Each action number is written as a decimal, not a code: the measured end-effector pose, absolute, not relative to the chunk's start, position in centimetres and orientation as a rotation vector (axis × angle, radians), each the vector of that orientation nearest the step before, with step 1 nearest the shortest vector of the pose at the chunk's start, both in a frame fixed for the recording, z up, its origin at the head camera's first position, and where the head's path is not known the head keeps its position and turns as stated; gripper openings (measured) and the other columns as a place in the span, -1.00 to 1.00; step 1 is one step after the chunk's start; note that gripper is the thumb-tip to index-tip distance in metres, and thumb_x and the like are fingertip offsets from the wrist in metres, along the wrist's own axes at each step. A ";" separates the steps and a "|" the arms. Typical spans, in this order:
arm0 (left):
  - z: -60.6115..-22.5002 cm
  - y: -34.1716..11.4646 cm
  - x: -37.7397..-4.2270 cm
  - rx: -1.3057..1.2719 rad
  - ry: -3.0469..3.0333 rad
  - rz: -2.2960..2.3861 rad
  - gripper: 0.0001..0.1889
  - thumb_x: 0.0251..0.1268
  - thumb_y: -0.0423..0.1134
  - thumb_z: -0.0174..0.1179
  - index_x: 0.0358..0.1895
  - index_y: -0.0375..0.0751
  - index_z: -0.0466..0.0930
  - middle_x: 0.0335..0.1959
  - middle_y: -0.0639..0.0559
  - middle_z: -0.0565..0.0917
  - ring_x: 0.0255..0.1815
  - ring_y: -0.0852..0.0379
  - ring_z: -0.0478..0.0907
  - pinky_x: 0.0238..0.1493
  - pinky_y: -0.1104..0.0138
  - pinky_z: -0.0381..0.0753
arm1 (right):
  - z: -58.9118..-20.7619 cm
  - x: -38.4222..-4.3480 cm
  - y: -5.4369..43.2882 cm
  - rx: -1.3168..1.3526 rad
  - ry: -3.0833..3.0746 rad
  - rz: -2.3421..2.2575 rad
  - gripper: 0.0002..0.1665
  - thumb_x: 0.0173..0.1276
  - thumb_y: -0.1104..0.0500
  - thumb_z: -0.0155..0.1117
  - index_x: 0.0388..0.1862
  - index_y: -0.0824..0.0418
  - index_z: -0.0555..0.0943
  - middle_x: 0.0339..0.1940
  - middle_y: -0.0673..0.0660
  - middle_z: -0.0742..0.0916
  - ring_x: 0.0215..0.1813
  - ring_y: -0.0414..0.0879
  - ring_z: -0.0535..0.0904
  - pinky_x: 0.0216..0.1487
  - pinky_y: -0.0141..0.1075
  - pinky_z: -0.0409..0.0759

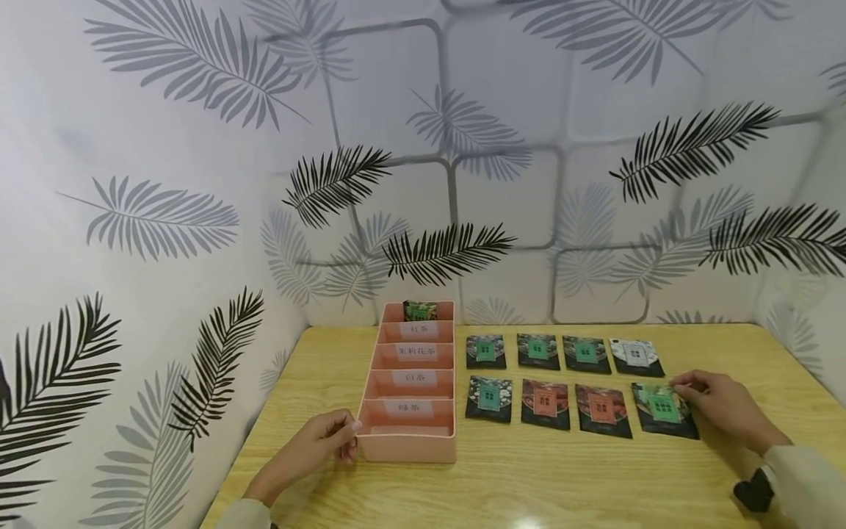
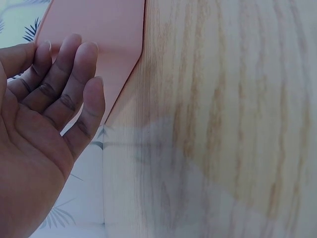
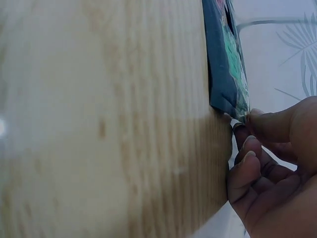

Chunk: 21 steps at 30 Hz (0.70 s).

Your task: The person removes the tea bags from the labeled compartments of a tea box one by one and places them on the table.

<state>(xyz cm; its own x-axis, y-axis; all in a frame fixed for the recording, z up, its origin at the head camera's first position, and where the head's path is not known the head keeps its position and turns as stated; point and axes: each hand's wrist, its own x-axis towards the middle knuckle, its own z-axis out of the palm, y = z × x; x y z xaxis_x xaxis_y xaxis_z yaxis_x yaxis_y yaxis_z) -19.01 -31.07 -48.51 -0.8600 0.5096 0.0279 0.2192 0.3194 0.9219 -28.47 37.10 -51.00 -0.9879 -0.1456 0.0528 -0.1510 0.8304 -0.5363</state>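
Observation:
A long pink divided box [image 1: 410,448] stands on the table, its dividers bearing white labels with Chinese tea names. My left hand [image 1: 324,438] pinches its front left corner at the rim, thumb uppermost; in the left wrist view, the other fingers curve loosely beside the box wall [image 2: 99,22]. My right hand [image 1: 727,404] pinches the upper right corner of a green and black tea sachet [image 1: 664,411], which lies at the right end of the front row. The right wrist view has thumb and forefinger on the corner of that sachet [image 3: 230,69].
More tea sachets lie in two rows right of the box, among them red ones [image 1: 545,402], a white one [image 1: 636,356] and dark green ones [image 1: 485,352]. A green sachet [image 1: 420,311] stands in the rearmost compartment. Behind the wooden table [image 1: 562,477] hangs a leaf-patterned curtain [image 1: 502,198].

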 end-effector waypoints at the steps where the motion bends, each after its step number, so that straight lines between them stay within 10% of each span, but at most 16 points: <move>1: -48.5 -31.1 -19.0 0.662 2.321 1.555 -0.67 0.72 -0.18 -0.06 -0.19 -0.39 0.52 -0.28 -0.45 0.65 -0.34 -0.34 0.63 -0.29 0.09 0.72 | -50.9 -28.5 37.1 0.240 -3.004 0.886 -0.57 0.68 0.03 0.08 0.06 0.38 0.67 -0.14 0.25 0.74 -0.18 0.03 0.62 -0.29 -0.15 0.51; 21: -48.4 -31.0 -19.0 0.637 2.336 1.541 -0.65 0.73 -0.12 -0.08 -0.16 -0.34 0.54 -0.28 -0.40 0.66 -0.37 -0.11 0.65 -0.27 0.12 0.71 | -48.8 -29.1 35.0 0.219 -2.960 1.018 -0.33 0.69 -0.20 -0.05 0.22 0.39 0.57 0.00 0.32 0.70 -0.15 0.08 0.60 -0.35 -0.13 0.57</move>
<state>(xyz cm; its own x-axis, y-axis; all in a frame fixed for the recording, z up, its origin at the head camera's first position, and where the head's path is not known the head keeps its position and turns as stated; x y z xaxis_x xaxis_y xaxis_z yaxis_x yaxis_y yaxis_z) -18.96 -31.05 -48.44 -0.8667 0.4986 0.0153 0.2104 0.3375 0.9175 -29.09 35.02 -48.76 -0.9902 -0.1304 0.0492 -0.1331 0.7796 -0.6119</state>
